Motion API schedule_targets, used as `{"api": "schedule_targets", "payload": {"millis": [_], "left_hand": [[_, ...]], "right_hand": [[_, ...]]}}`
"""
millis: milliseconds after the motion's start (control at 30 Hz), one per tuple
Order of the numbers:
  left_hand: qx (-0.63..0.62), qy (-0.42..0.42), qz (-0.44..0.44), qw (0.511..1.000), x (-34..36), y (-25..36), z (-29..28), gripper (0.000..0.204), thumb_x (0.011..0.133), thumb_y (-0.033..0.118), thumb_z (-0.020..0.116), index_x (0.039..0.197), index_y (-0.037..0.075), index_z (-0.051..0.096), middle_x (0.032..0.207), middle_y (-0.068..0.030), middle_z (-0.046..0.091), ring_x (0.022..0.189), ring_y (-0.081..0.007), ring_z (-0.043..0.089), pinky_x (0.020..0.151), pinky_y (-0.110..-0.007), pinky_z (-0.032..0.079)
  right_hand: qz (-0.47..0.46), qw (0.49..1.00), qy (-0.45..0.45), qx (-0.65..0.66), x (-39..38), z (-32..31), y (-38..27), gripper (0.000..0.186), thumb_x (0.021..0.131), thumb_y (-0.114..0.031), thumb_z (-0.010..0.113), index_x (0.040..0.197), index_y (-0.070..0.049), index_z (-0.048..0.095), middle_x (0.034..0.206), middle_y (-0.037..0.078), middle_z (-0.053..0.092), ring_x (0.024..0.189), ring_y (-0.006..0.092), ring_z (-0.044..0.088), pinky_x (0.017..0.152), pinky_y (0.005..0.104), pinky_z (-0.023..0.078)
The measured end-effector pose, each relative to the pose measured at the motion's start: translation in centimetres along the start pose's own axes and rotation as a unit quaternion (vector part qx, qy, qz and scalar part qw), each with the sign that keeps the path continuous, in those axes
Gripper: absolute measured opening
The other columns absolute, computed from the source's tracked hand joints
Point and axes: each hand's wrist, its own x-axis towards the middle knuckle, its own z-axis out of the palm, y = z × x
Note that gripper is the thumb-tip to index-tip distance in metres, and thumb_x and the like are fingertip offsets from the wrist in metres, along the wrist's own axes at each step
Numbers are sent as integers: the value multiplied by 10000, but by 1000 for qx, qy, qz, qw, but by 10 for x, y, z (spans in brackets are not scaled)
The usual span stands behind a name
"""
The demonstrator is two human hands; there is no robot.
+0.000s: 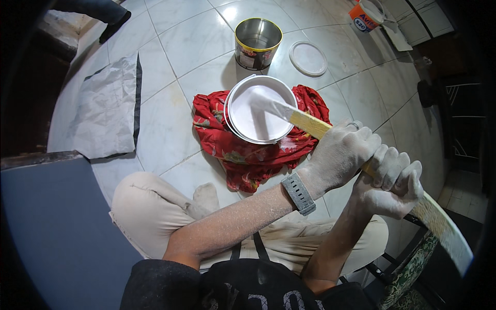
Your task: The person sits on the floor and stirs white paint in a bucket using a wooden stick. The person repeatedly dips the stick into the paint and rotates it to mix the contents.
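Both hands, dusted with white powder, grip a long wooden stick held at a slant. My left hand, with a grey watch on its wrist, wraps it closer to the bucket. Higher up the stick is my right hand, fingers closed round it. The stick's lower end, coated white, dips into smooth white paint or a similar thick liquid. That fills much of a white bucket, which sits on a bunched red patterned cloth on the floor. The stick's other end, also whitened, reaches out to the lower right.
Beyond the bucket stand an open metal tin with a yellow rim and a round translucent lid. An orange-and-white tub is far right. A white sheet or sack lies left on the tiles. Someone's foot shows far left.
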Motion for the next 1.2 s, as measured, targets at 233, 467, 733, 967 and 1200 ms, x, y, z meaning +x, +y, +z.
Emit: {"api": "schedule_targets", "payload": {"millis": [233,467,733,967,1200], "left_hand": [[-6,-13,-43,999,-4,-18,-2,106,710,98,679,730,93,575,714,-79,593,757,-286,617,751,-393,466],[9,-101,-191,976,-22,-46,-2,75,736,97,686,781,51,647,758,-149,665,763,-336,663,717,-419,519],[-8,-57,-113,992,-10,-15,-16,83,744,121,684,787,92,620,752,-117,652,761,-315,658,698,-404,512],[18,-2,-26,1000,-3,-11,-6,79,733,106,673,771,108,603,769,-68,629,776,-277,623,735,-389,465],[-32,-29,-68,997,-5,-25,-10,51,765,90,647,751,82,598,786,-111,639,824,-331,633,803,-430,471]], "right_hand": [[39,998,-6,-58,-6,-10,30,276,870,-201,450,646,-158,296,528,-28,284,454,79,242,475,251,258],[134,989,61,-27,-7,-10,66,280,879,-156,427,638,-149,283,505,-24,265,440,81,236,433,255,220],[92,994,60,6,2,0,34,298,876,-189,447,632,-170,278,499,-48,251,406,60,247,414,225,227],[24,1000,-6,-7,-3,3,15,294,860,-235,449,625,-169,287,504,-27,268,429,80,231,456,244,246],[31,995,-22,-97,-7,5,37,275,852,-189,440,632,-158,277,512,-25,278,444,73,250,464,243,246]]}}
